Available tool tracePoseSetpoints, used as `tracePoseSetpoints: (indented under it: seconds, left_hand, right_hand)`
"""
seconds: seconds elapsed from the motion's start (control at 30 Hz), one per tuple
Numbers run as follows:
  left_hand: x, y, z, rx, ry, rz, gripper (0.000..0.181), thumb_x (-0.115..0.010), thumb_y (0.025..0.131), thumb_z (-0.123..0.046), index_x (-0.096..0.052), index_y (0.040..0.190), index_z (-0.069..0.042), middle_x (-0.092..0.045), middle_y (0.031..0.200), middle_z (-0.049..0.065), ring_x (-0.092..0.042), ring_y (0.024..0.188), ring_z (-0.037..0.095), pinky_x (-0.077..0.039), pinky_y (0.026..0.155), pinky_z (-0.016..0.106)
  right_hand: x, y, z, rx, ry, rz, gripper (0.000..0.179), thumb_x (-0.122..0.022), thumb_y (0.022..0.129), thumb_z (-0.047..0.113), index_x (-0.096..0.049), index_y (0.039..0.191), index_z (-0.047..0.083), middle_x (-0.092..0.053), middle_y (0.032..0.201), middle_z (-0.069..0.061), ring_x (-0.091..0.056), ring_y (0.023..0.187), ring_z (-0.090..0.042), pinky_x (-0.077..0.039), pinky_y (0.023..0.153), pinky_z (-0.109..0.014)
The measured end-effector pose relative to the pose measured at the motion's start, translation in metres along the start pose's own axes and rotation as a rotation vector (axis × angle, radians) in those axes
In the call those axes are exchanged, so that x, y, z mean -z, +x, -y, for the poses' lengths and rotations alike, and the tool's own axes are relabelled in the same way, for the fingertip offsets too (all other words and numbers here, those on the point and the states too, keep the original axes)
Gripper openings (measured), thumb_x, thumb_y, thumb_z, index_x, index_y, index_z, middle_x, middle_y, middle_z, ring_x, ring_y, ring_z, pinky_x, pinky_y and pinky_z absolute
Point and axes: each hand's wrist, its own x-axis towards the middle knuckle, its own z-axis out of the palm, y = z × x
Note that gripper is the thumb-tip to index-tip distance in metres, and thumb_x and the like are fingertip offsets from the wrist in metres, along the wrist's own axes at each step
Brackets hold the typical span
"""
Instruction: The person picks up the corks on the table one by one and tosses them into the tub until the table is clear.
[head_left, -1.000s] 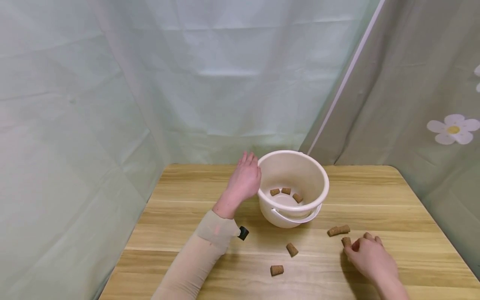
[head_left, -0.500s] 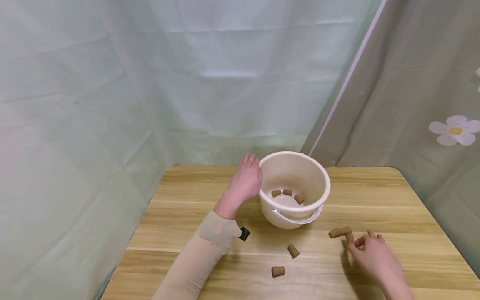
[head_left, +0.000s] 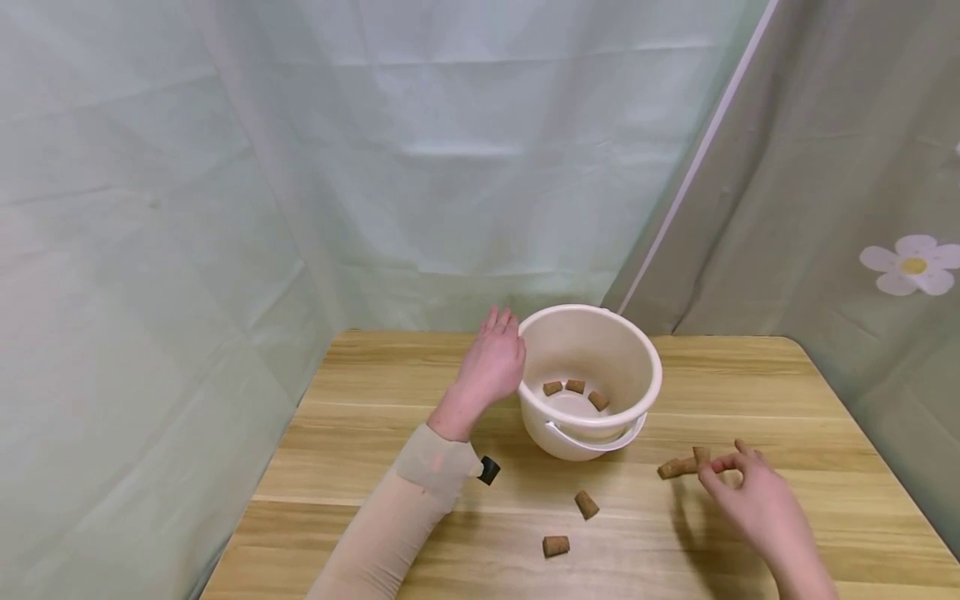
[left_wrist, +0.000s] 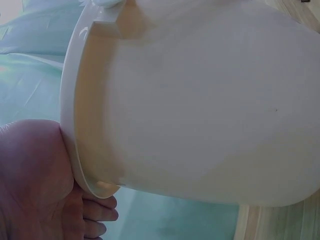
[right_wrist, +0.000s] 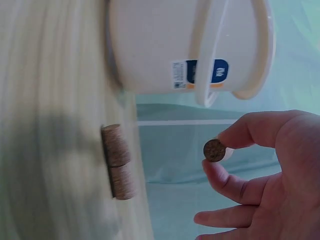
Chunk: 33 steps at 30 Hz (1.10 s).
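A cream plastic bucket (head_left: 558, 437) stands at the middle of the table, its handle hanging down in front. Several corks are around: one cork (head_left: 576, 386) is among those lying inside on the bucket's floor. Against the bucket's left rim rests my left hand (head_left: 489, 358), its fingers extended beyond it. My right hand (head_left: 761, 504) pinches a cork (right_wrist: 214, 150) between thumb and index finger, held up off the table. Below it, in the right wrist view, two corks (right_wrist: 120, 162) lie end to end on the wood.
Nearer the front of the wooden table (head_left: 360, 417) lie two separate corks: an angled cork (head_left: 587, 505) and a flatter cork (head_left: 556, 546). A pale curtain (head_left: 465, 167) hangs behind the table, and a grey-green curtain (head_left: 810, 208) with flowers hangs on the right.
My right hand has lifted its cork from the table and raised it a little, near the pair of corks. The left hand stays at the bucket's rim.
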Motion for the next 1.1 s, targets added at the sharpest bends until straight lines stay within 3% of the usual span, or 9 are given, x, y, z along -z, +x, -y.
tracePoseSetpoints:
  seconds: [0.5, 1.1]
  left_hand:
    - [0.002, -0.002, -0.001, -0.010, 0.004, -0.004, 0.051, -0.038, 0.116, -0.017, -0.041, 0.157, 0.014, -0.036, 0.166, 0.030, -0.023, 0.160, 0.043, -0.018, 0.131, 0.049]
    - [0.000, 0.000, 0.000, -0.003, 0.001, 0.003, 0.051, -0.037, 0.116, -0.017, -0.040, 0.156, 0.015, -0.036, 0.166, 0.030, -0.024, 0.160, 0.043, -0.017, 0.131, 0.048]
  right_hand:
    - [0.018, -0.011, 0.030, 0.024, 0.141, -0.096, 0.043, -0.060, 0.108, 0.049, -0.070, 0.110, 0.007, -0.032, 0.168, -0.031, -0.037, 0.141, -0.068, -0.042, 0.099, -0.079]
    - [0.025, -0.007, 0.072, 0.156, 0.170, -0.192, 0.032, -0.069, 0.104, 0.042, -0.072, 0.105, 0.011, -0.041, 0.166, -0.025, -0.036, 0.150, -0.056, -0.037, 0.106, -0.082]
